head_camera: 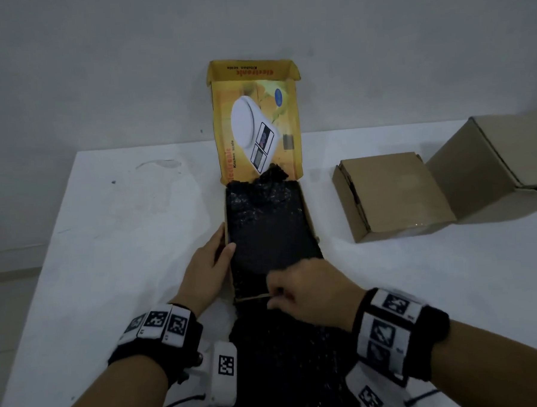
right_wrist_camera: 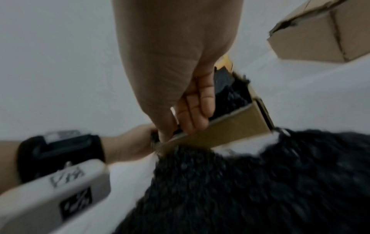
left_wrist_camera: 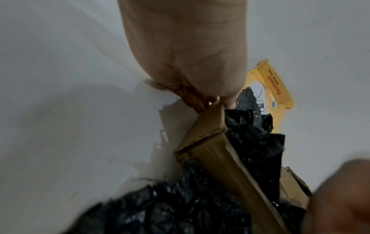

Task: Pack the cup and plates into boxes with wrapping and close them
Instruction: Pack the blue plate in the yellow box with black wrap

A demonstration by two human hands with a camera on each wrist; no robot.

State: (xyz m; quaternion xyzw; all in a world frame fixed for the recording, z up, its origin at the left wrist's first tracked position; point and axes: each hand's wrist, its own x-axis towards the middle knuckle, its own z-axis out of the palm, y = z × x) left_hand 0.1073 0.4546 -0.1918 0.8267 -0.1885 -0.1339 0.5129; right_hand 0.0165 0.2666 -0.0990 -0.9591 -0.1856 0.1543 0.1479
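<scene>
Gripping box (head_camera: 308, 220) wall, left hand (head_camera: 207, 268); head view adds closed cartons (head_camera: 391, 193).

The white table (head_camera: 107, 243) has some dark marks and scratches on its left part. Behind the table stands a plain grey wall (head_camera: 98, 72).

Dim, flat light with soft shadows; both wrist views show blur and bent, wide-angle edges.
</scene>
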